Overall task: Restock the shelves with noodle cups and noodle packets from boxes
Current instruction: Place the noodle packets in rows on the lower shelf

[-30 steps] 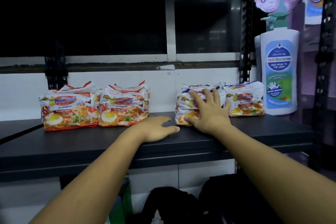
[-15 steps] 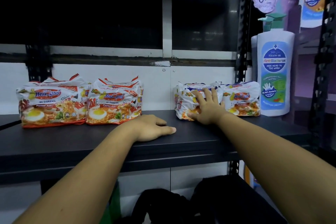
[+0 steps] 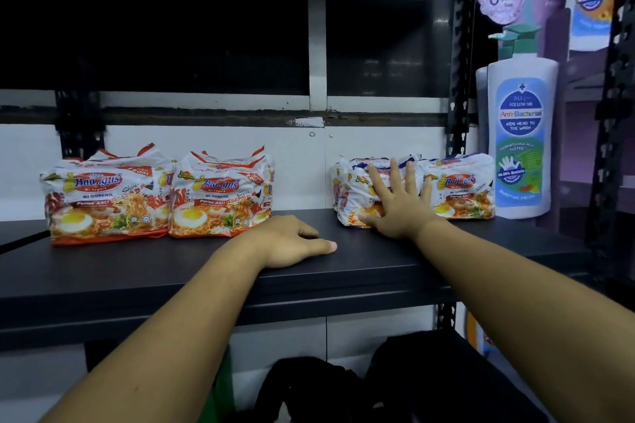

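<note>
Several noodle multipacks stand along the back of a dark shelf (image 3: pixel 206 271). Two red-and-white packs sit at the left, one (image 3: pixel 106 203) beside the other (image 3: pixel 220 196). Two blue-trimmed packs sit at the right. My right hand (image 3: pixel 398 206) presses flat, fingers spread and straight, against the front of the nearer-left blue pack (image 3: pixel 350 192); the other blue pack (image 3: pixel 460 189) touches its right side. My left hand (image 3: pixel 292 244) rests on the shelf between the two pairs, fingers loosely curled, holding nothing.
A tall white pump bottle of wash (image 3: pixel 522 141) stands on the shelf right of the packs, against a black upright post (image 3: pixel 458 79). Dark bags (image 3: pixel 412 385) lie on the floor below the shelf. A bare gap of shelf separates the pack pairs.
My right hand has stayed pressed on the blue pack, which sits slightly further back toward the wall. My left hand has stayed resting on the shelf. The view has shifted a little.
</note>
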Motion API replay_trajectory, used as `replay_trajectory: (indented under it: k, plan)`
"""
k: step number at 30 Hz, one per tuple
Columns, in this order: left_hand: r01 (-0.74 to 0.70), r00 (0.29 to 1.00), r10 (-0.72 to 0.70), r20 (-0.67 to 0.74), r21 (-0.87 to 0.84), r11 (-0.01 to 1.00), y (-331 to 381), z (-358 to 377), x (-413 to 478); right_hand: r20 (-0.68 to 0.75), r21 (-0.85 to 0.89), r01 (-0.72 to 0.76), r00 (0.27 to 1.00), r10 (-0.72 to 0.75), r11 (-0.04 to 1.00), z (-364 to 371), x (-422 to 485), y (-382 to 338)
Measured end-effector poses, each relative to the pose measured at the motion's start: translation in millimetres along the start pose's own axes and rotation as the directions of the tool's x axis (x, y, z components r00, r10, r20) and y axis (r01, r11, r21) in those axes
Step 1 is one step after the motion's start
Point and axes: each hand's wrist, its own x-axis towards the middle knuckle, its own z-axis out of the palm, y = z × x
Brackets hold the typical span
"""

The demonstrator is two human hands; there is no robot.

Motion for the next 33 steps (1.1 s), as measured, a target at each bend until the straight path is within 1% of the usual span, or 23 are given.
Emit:
replay_trajectory:
  k: [3,5,6,7,9,10,11,14,19,22,25,27,30,33]
  plan:
    - [0.013,1.000,-0.013,-0.025,-0.012,1.000,-2,1,1,-0.108,-0.022,0.053,0.993,-0.055,0.998,-12,-13,-7]
    - [0.011,1.000,-0.011,-0.030,0.000,1.000,-3,1,2,-0.183,0.056,0.114,0.978,-0.102,0.992,-25,-33,-18]
    - [0.009,0.999,-0.008,-0.031,0.003,1.000,-2,1,2,-0.181,0.128,0.146,0.976,-0.122,0.981,-31,-45,-25]
    - [0.004,0.999,-0.004,-0.034,0.006,1.000,-2,2,2,-0.136,0.219,0.163,0.981,-0.135,0.962,-36,-59,-31]
    - [0.001,0.999,-0.001,-0.047,0.010,1.000,0,2,1,0.036,0.385,0.136,0.986,-0.162,0.913,-42,-83,-41]
    - [-0.004,0.998,0.004,-0.058,0.009,1.000,1,1,0,0.104,0.413,0.121,0.979,-0.178,0.903,-40,-91,-44]
    - [-0.015,0.998,0.015,-0.068,0.004,1.000,2,1,-1,0.147,0.404,0.109,0.972,-0.182,0.908,-38,-96,-45]
    - [-0.040,0.994,0.039,-0.101,-0.007,0.999,6,1,-7,0.206,0.340,0.082,0.965,-0.160,0.937,-38,-99,-47]
    - [-0.067,0.982,0.070,-0.173,0.027,0.997,13,-3,-17,0.262,0.342,0.100,0.945,-0.197,0.934,-42,-97,-49]
    - [-0.061,0.978,0.072,-0.198,0.059,0.996,15,-2,-23,0.248,0.331,0.126,0.944,-0.215,0.935,-41,-98,-47]
    - [-0.056,0.981,0.073,-0.180,0.099,0.994,19,-1,-33,0.237,0.348,0.137,0.944,-0.229,0.927,-43,-102,-47]
    - [-0.047,0.986,0.060,-0.155,0.089,0.995,21,0,-43,0.209,0.369,0.150,0.948,-0.239,0.917,-46,-106,-46]
    - [-0.047,0.988,0.063,-0.142,0.114,0.992,27,5,-67,0.117,0.359,0.212,0.956,-0.270,0.909,-47,-117,-44]
    - [-0.063,0.974,0.086,-0.209,0.113,0.992,29,12,-96,-0.025,0.346,0.293,0.952,-0.304,0.891,-47,-133,-46]
